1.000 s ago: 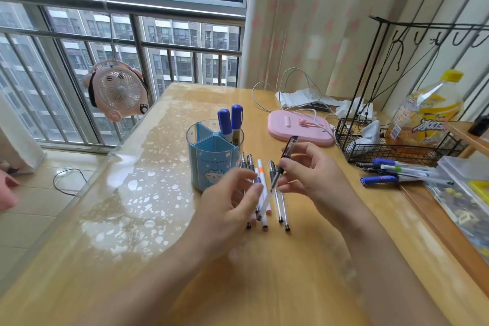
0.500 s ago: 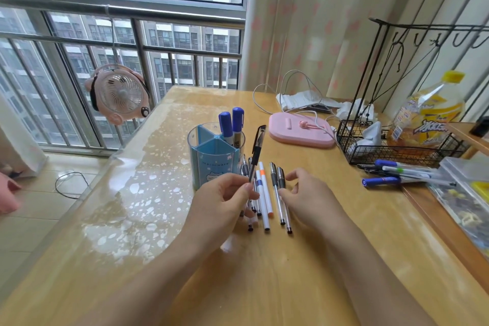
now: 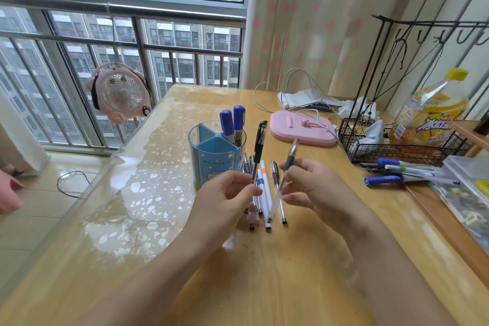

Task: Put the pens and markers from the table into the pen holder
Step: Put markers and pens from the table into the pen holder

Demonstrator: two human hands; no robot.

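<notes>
A blue, clear-walled pen holder (image 3: 211,161) stands mid-table with two blue-capped markers (image 3: 232,122) upright in it. My left hand (image 3: 225,201) pinches a black-capped pen (image 3: 258,145), cap up, just right of the holder. My right hand (image 3: 317,188) holds a second, clear-barrelled pen (image 3: 287,167) tilted, lifted off the table. Under both hands several pens (image 3: 266,188) lie side by side on the table (image 3: 291,272). More pens and a blue marker (image 3: 383,180) lie at the right.
A black wire basket (image 3: 397,151) with a yellow bottle (image 3: 434,116) stands at the right. A pink pad (image 3: 301,130) with cables lies behind the pens. A clear plastic box (image 3: 465,193) sits at the right edge. A pink fan (image 3: 119,92) hangs on the window rail.
The black-capped pen passed from my right hand to my left, which now holds it upright. My right hand has picked another pen up from the row.
</notes>
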